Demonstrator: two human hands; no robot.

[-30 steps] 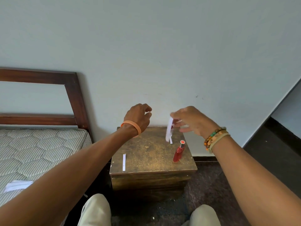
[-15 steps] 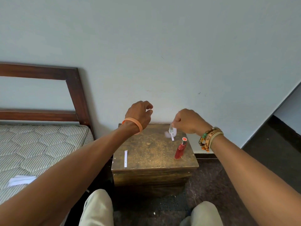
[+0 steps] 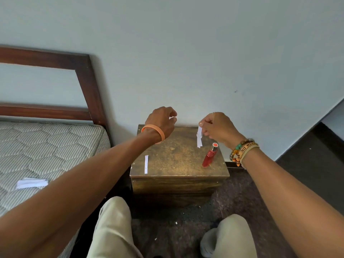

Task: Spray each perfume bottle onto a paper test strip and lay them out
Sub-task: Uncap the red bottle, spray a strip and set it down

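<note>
My right hand [image 3: 218, 127] pinches the top of a white paper test strip [image 3: 199, 139], which hangs down over the back right of the wooden box [image 3: 176, 162]. A red perfume bottle [image 3: 210, 156] with a red cap stands on the box just below and to the right of that strip. Another white strip [image 3: 146, 164] lies flat near the box's front left edge. My left hand [image 3: 161, 121], with an orange wristband, hovers above the box's back left corner with its fingers curled. Its palm side is hidden, so I cannot tell whether it holds anything.
A striped mattress [image 3: 55, 146] lies to the left with a small stack of white paper strips [image 3: 31, 183] on it. The dark wooden headboard [image 3: 87, 84] stands behind it. A pale wall rises right behind the box. My knees are below, over a dark floor [image 3: 307, 164].
My right hand dipped toward the box top, then came back up a little with the strip now hanging downward. The left hand stayed hovering in about the same place.
</note>
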